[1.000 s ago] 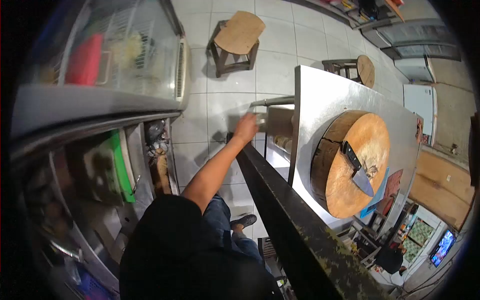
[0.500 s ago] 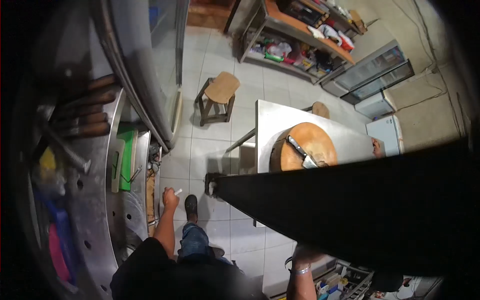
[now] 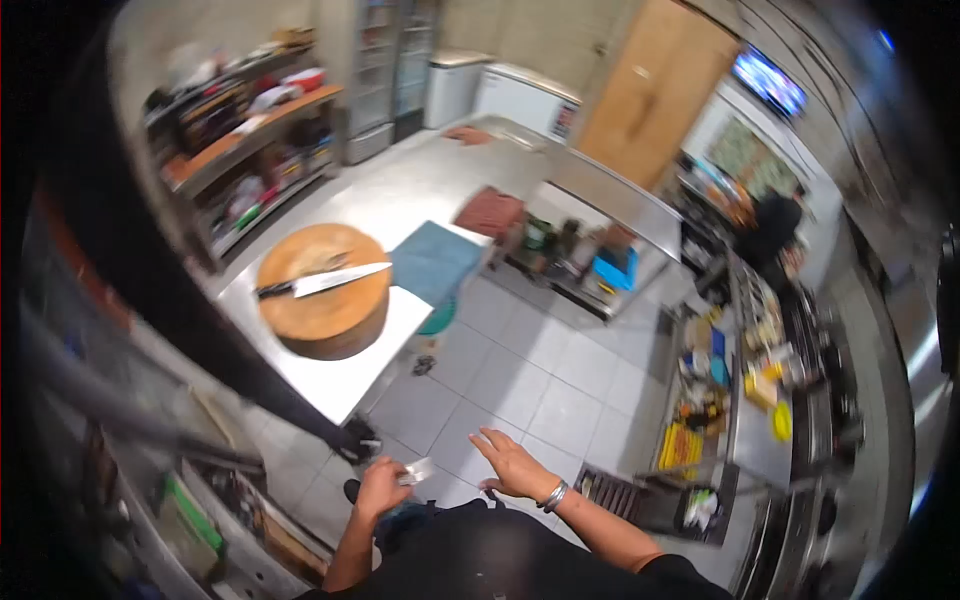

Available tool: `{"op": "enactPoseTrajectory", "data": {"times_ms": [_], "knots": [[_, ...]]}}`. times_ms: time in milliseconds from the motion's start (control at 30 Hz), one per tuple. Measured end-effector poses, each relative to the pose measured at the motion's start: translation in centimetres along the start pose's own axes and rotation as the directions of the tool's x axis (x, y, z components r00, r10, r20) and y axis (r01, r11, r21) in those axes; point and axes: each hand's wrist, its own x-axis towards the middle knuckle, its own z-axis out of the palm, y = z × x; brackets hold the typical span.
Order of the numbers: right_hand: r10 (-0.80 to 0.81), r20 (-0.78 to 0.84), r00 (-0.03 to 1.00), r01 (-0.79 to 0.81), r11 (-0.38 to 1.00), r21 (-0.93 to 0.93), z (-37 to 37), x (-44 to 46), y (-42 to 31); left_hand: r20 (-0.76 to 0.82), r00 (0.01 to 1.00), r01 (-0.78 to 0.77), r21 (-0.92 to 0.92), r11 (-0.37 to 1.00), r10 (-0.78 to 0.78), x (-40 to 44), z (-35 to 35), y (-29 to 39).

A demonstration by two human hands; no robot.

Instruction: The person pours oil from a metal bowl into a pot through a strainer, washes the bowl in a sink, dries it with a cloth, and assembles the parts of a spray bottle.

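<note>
My left hand (image 3: 378, 488) is low in the middle of the view, its fingers closed around a small pale, shiny item (image 3: 416, 471). Blur keeps me from telling its kind. To the right, my right hand (image 3: 514, 467) hangs over the tiled floor with fingers apart and nothing in it; a silvery band circles the wrist. Ahead and left, a round wooden chopping block (image 3: 325, 325) stands on a steel table. Across its top lies a kitchen knife (image 3: 325, 282) with a dark handle, blade pointing right. Neither hand touches the block or knife.
A blue-grey cloth or mat (image 3: 432, 262) lies beside the block on the table (image 3: 345, 385). A dark post (image 3: 190, 290) crosses the left side. Another person (image 3: 770, 225) stands at the far right near a cluttered counter (image 3: 765, 440). Shelves (image 3: 260, 120) stand back left.
My view has swung to the right, so the table and block now appear further left. My right hand has come out from behind the dark post, open. The left still grips the small pale item.
</note>
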Motion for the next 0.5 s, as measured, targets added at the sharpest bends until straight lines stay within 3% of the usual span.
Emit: {"op": "enactPoseTrajectory", "data": {"times_ms": [33,100,133,200,233,300,333,367,433,467,500], "knots": [[0.023,0.048,0.999,-0.022,0.999,-0.035,0.0,-2.1,1.9,0.049,0.998,-0.047,0.016,0.999,0.046,2.2,-1.0,4.3],[0.108,-0.026,0.994,-0.108,0.994,-0.021,-1.0,-5.8,3.2,0.199,0.946,-0.230,-0.149,0.962,0.257,5.7,-2.4,12.5],[0.124,-0.120,0.985,-0.118,0.991,0.061,-1.9,-7.4,3.5,0.248,0.923,-0.264,-0.147,0.953,0.293,7.2,-2.9,16.6],[0.200,-0.337,0.920,-0.118,0.961,0.249,-3.4,-9.7,4.4,0.231,0.867,-0.336,-0.384,0.860,0.442,10.3,-2.9,23.3],[0.245,-0.365,0.898,-0.150,0.951,0.269,-4.2,-10.8,5.0,0.273,0.840,-0.351,-0.384,0.854,0.469,12.2,-2.0,25.3],[0.401,-0.414,0.817,-0.215,0.879,0.427,-6.2,-13.2,5.6,0.238,0.657,-0.469,-0.614,0.635,0.715,15.8,-0.1,28.8],[0.469,-0.381,0.797,-0.210,0.806,0.553,-8.7,-14.1,4.8,0.304,0.518,-0.415,-0.728,0.546,0.800,18.1,1.2,30.2],[0.495,-0.399,0.772,-0.220,0.797,0.562,-8.9,-15.0,5.7,0.323,0.485,-0.413,-0.734,0.538,0.813,19.9,3.0,31.7],[0.557,-0.274,0.784,-0.171,0.619,0.767,-9.1,-16.6,7.0,0.401,0.288,0.041,-0.912,0.407,0.869,22.2,7.0,35.3],[0.588,-0.293,0.754,-0.176,0.610,0.772,-9.7,-17.1,7.4,0.472,0.187,0.194,-0.877,0.439,0.861,22.9,7.8,37.7],[0.671,-0.324,0.667,-0.191,0.575,0.796,-10.4,-17.3,7.3,0.477,0.138,0.206,-0.871,0.446,0.868,23.7,9.2,38.3]]}}
